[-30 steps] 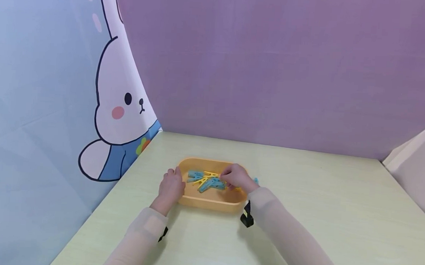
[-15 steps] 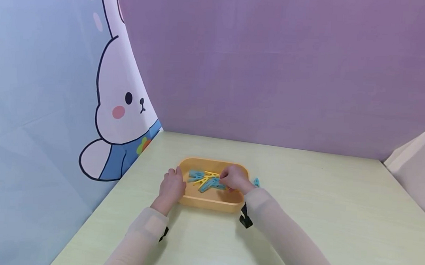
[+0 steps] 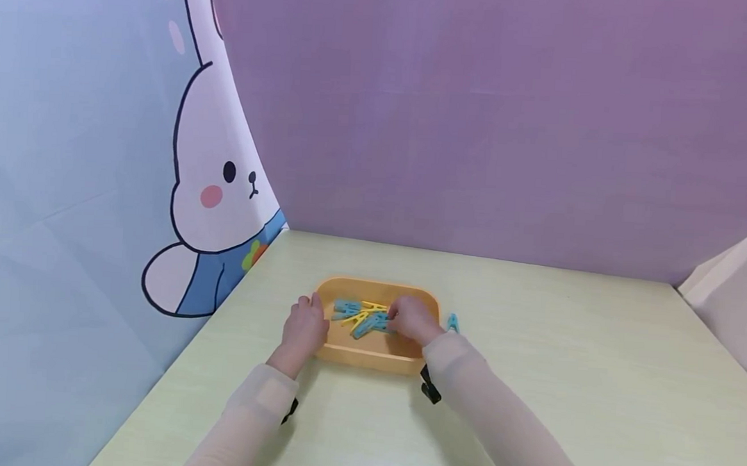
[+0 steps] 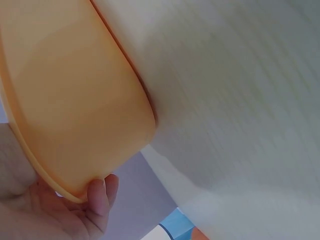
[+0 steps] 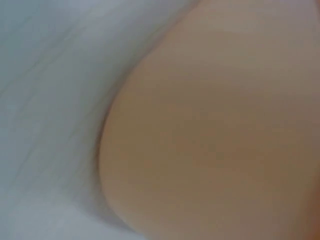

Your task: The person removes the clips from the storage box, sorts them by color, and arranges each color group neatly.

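Observation:
An orange plastic tray (image 3: 368,359) stands on the table, with several blue clothespins (image 3: 374,323) and yellow clothespins (image 3: 355,320) heaped inside. My left hand (image 3: 305,326) grips the tray's left end. In the left wrist view, the fingers and thumb of the left hand (image 4: 60,212) wrap round the rim of the tray (image 4: 95,100). Reaching into the right half of the tray, my right hand (image 3: 415,321) has its fingertips at the right side of the heap; whether they pinch a clothespin is hidden. The right wrist view shows only the blurred tray wall (image 5: 200,150).
One blue clothespin (image 3: 453,323) lies on the table just outside the tray's right end. The pale table (image 3: 561,380) runs back to a purple backdrop (image 3: 466,126). A blue panel with a cartoon rabbit (image 3: 224,212) borders it on the left.
The right hand has shifted slightly left and lower into the tray, uncovering more of the blue clothespin outside. A yellow clothespin beneath that hand is now hidden. The left hand keeps its grip.

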Tool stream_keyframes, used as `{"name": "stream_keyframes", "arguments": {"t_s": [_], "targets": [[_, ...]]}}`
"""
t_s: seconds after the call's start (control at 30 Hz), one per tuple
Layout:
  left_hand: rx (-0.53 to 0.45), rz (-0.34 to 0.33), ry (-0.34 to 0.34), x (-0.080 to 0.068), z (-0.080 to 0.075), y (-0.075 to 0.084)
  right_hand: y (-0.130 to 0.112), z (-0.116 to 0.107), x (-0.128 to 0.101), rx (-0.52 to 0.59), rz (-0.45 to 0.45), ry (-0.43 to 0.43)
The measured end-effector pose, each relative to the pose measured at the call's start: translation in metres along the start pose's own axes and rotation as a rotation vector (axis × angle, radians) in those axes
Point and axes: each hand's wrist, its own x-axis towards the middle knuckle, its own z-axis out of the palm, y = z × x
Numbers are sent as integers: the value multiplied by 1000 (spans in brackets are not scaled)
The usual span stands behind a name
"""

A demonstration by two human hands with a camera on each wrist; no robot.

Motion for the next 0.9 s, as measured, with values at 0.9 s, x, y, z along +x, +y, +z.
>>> {"name": "stream_keyframes", "arguments": {"t_s": [0.9], "targets": [[19,8,-25,-2,-4,3,-1,-9,-10,-146,-59,18]]}}
